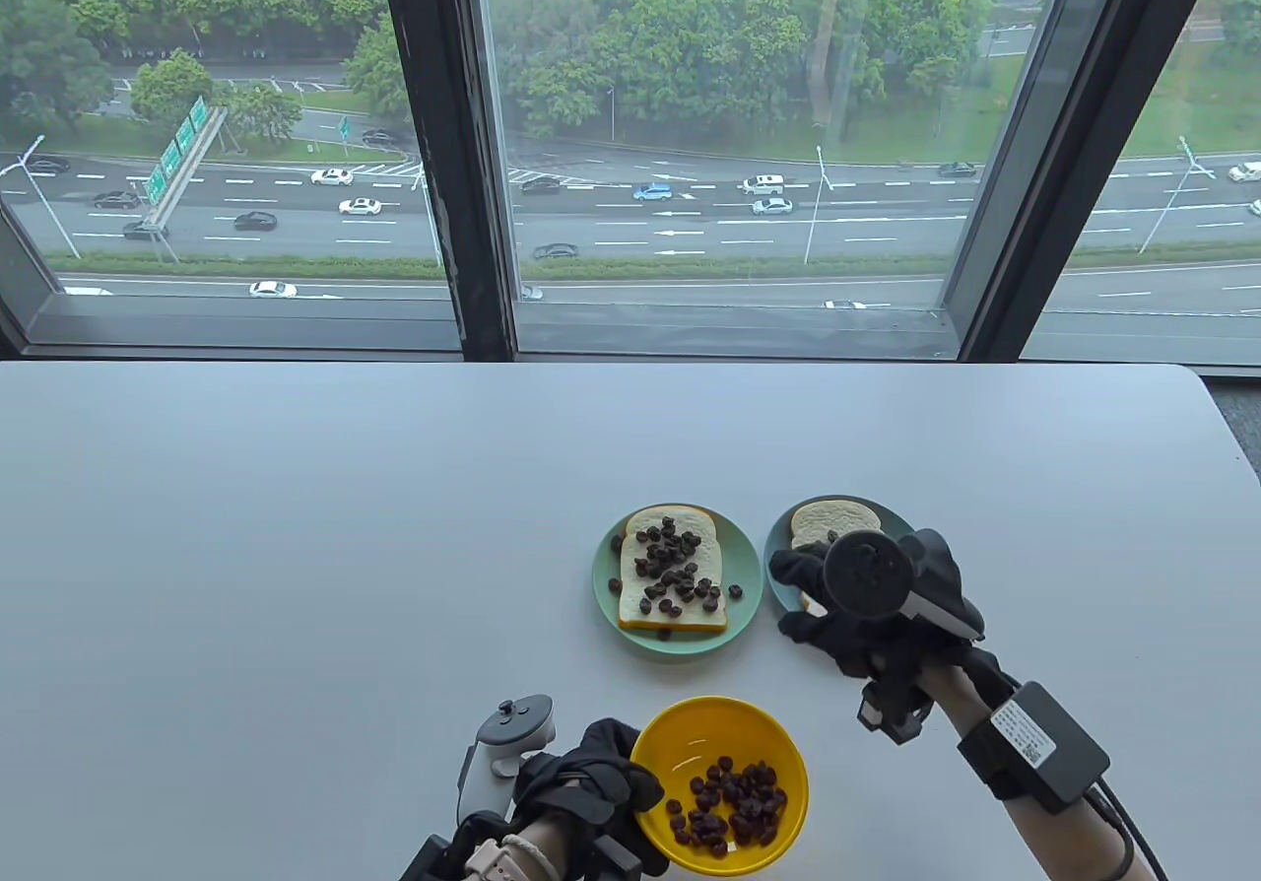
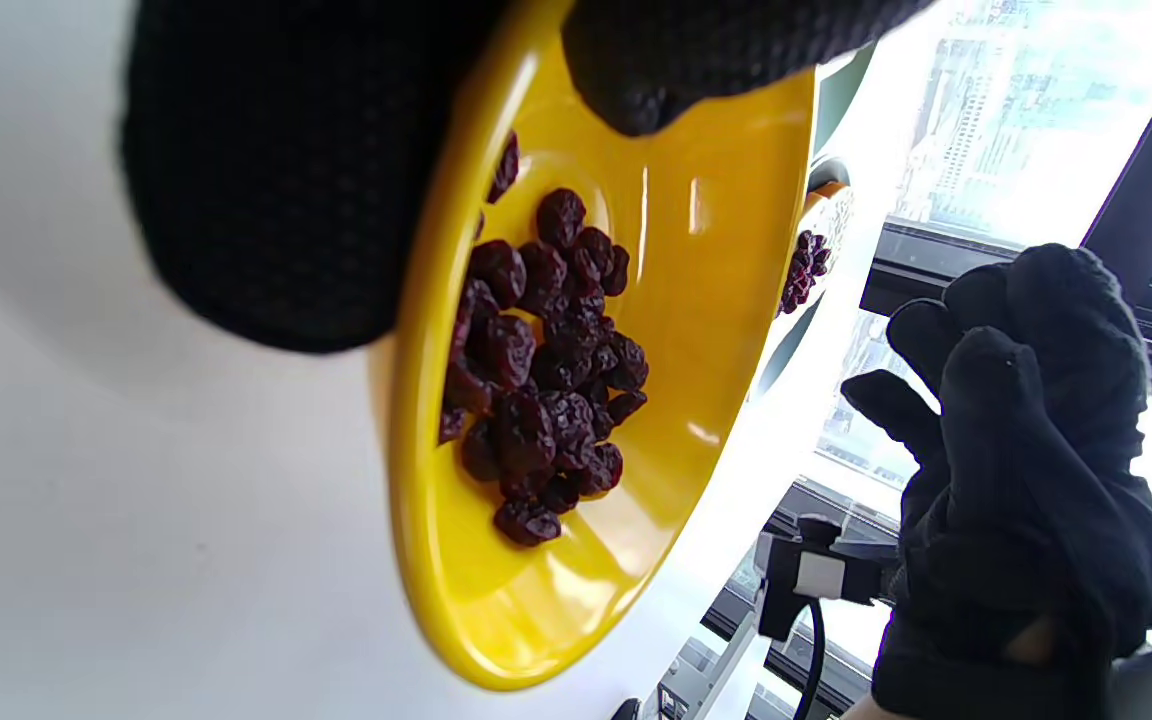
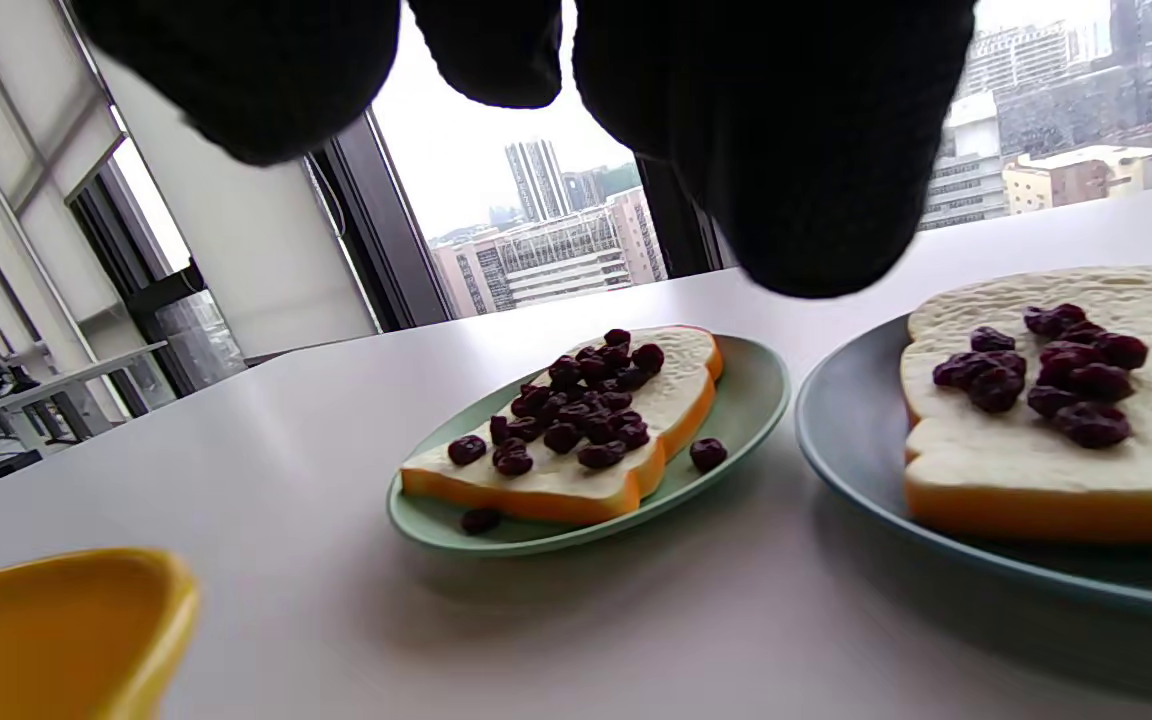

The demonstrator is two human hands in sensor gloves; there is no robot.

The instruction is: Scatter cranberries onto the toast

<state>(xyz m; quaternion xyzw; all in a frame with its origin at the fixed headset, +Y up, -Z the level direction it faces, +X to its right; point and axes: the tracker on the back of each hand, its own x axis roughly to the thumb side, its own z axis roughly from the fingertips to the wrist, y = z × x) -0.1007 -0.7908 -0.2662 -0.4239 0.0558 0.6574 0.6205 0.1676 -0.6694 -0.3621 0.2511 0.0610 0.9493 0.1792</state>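
Looks about halfway to me: the left toast point(image 1: 673, 572), just beyond the yellow bowl point(image 1: 719, 782), is well covered in cranberries point(image 1: 671, 566), while the right toast point(image 3: 1056, 400) beside it has only a small cluster. Plenty left in the bowl. Right hand point(image 1: 867, 595) hovers over that second toast, fingers loosely spread, seemingly holding nothing. Left hand point(image 1: 581, 787) grips the bowl's rim

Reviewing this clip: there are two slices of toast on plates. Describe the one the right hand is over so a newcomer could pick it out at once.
On the white table, past the yellow bowl of cranberries at the near edge, two plates sit side by side. The slice meant is the toast on the blue plate, under the right hand. It carries only a small cluster of cranberries, while its neighbour on the green plate is thickly covered.
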